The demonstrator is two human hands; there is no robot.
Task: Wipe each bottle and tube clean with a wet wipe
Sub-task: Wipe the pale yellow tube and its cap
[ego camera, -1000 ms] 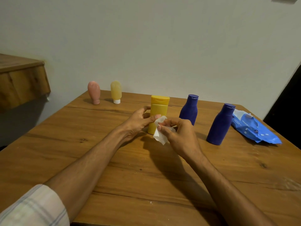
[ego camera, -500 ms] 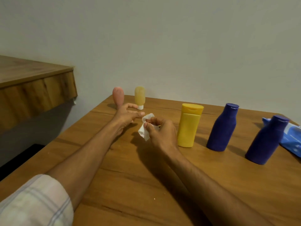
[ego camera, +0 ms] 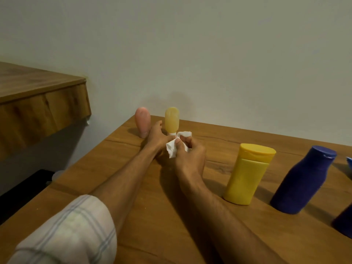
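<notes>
Reaching with the wipe [ego camera: 172, 147] toward the small yellow tube [ego camera: 172, 119] at the table's [ego camera: 171, 225] far left corner; wiping of it not yet begun, by my reading.
My right hand [ego camera: 190, 155] pinches the crumpled white wipe, soft and creased. My left hand [ego camera: 158, 136] is spread loosely between the yellow tube and the pink tube [ego camera: 142, 121], gripping neither; contact with the cap I cannot tell. Both tubes stand cap-down, rounded, translucent, squeezable-looking. Nearer the right edge stand the yellow bottle [ego camera: 247, 174], flat-sided, matte plastic with a flip lid, and the blue bottle [ego camera: 302, 180], shouldered and smooth. No surface shows whether it has been cleaned, so I log both tubes as pending and the bottles as unverified.
</notes>
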